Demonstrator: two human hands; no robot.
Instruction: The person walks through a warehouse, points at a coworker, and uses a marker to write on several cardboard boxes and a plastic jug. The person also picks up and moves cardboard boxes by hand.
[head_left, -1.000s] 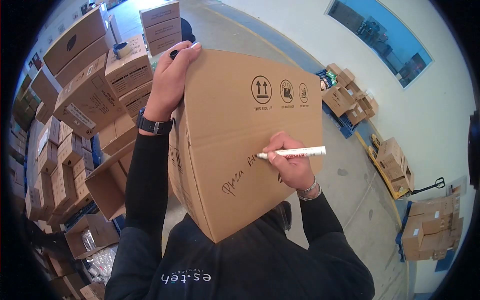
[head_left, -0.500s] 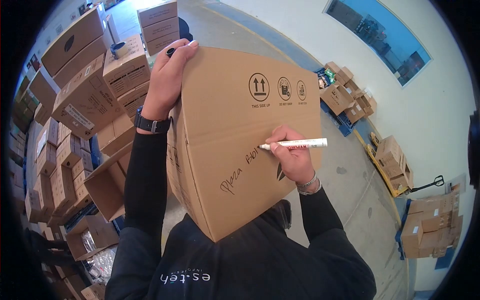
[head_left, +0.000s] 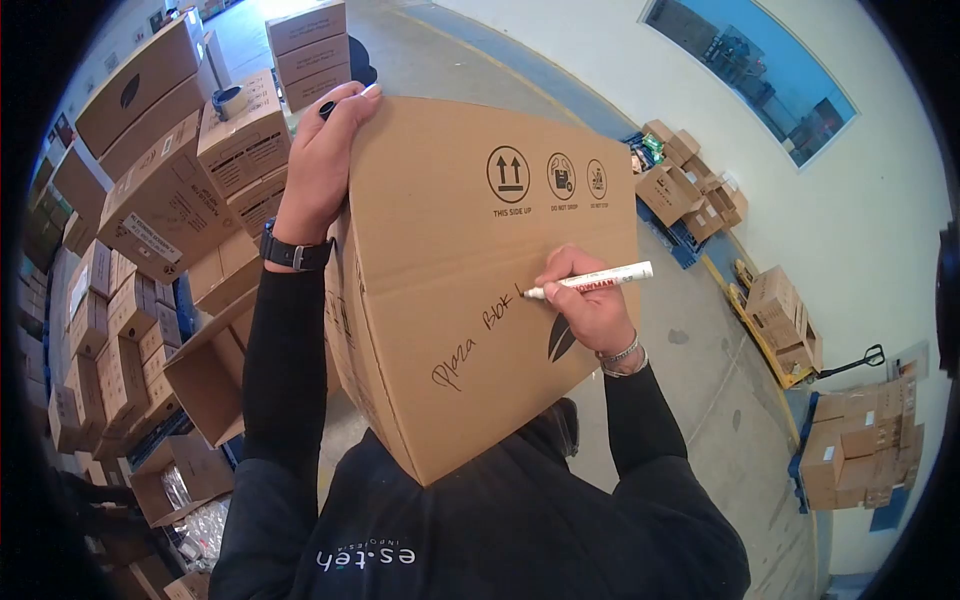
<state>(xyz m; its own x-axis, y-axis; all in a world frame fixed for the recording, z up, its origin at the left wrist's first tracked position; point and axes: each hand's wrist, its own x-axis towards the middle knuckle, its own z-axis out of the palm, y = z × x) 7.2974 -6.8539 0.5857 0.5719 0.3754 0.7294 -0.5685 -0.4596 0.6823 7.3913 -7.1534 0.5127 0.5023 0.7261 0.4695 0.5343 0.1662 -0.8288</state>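
A large cardboard box is tilted up in front of me, printed with "THIS SIDE UP" and other symbols. My left hand is closed over its upper left corner, wearing a ring, with a dark watch at the wrist. Between the fingers of my right hand is a white marker, its tip touching the cardboard. Handwriting in black reads "Plaza Blok" followed by another stroke at the tip. A leaf logo beside my right hand is partly covered by it.
Stacked boxes fill the left side, and a tape roll lies on one box. Along the right wall are pallets of cartons and a yellow pallet jack. An open carton holds clear plastic.
More letters have been written after "Bl", and my right hand has moved slightly along with the marker, now tilted more. The box and my left hand have shifted a little left in view.
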